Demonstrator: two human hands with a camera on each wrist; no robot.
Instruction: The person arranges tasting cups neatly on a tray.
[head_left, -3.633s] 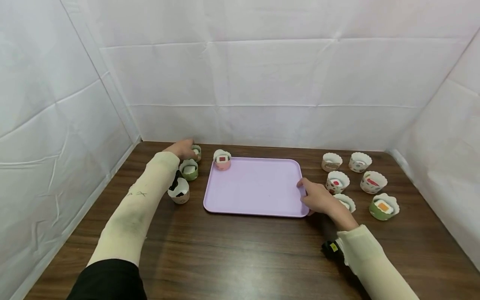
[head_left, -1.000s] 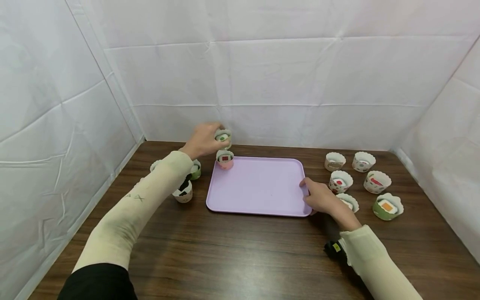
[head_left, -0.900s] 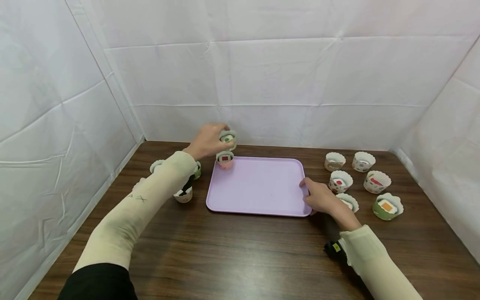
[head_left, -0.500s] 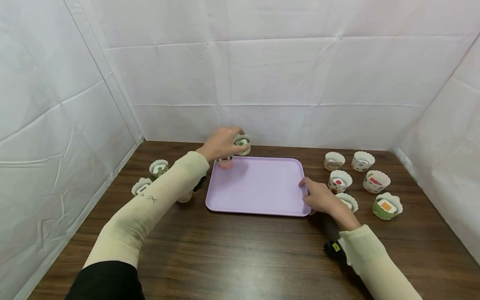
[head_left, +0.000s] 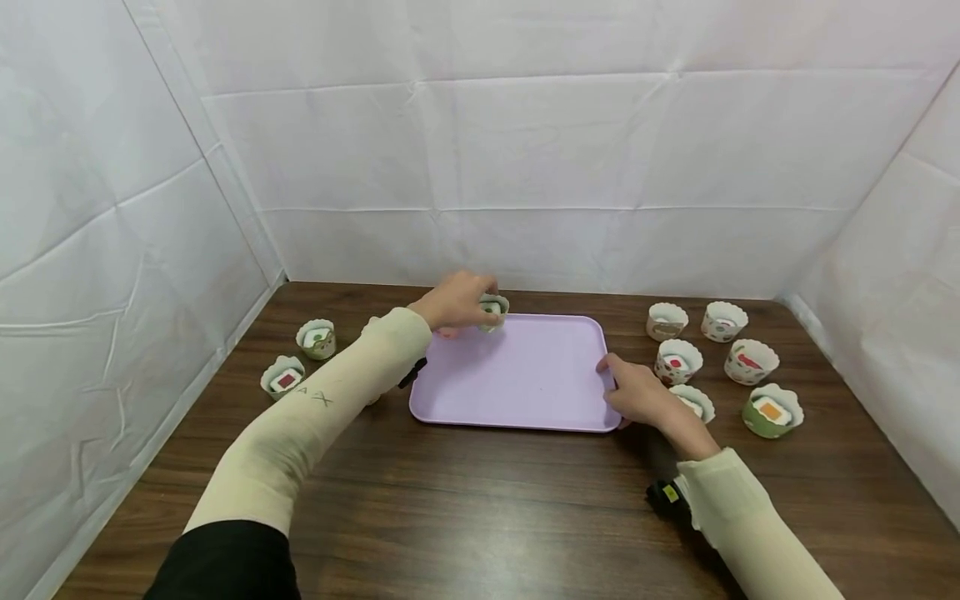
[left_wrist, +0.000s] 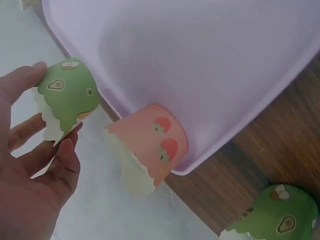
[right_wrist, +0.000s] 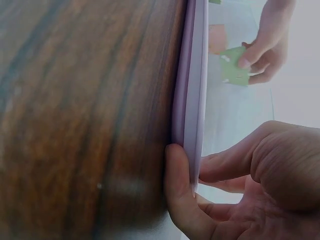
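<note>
My left hand (head_left: pixel 456 302) holds a green paper baking cup (head_left: pixel 492 310) by its wavy rim, thumb on one side and fingers on the other. Avocado pictures mark the cup's wall in the left wrist view, and a white piece with a green spot lies inside. It is close over the back edge of a lilac tray (head_left: pixel 525 375). Beside it on the tray's back left corner stands a pink strawberry-print cup (left_wrist: pixel 150 142), mostly covered by my left hand in the head view. My right hand (head_left: pixel 639 393) pinches the tray's right edge between thumb and fingers.
Left of the tray stand a green cup (head_left: pixel 317 339) and a pale cup with a red square (head_left: pixel 283 379); my left sleeve hides others. Several patterned cups, including a green one with an orange square (head_left: pixel 772 411), stand at right. White cloth (head_left: pixel 540 167) encloses the table.
My left hand has picked up the green cup from the back left, carried it right past the pink cup and lowered it toward the tray. The right hand keeps its place.
</note>
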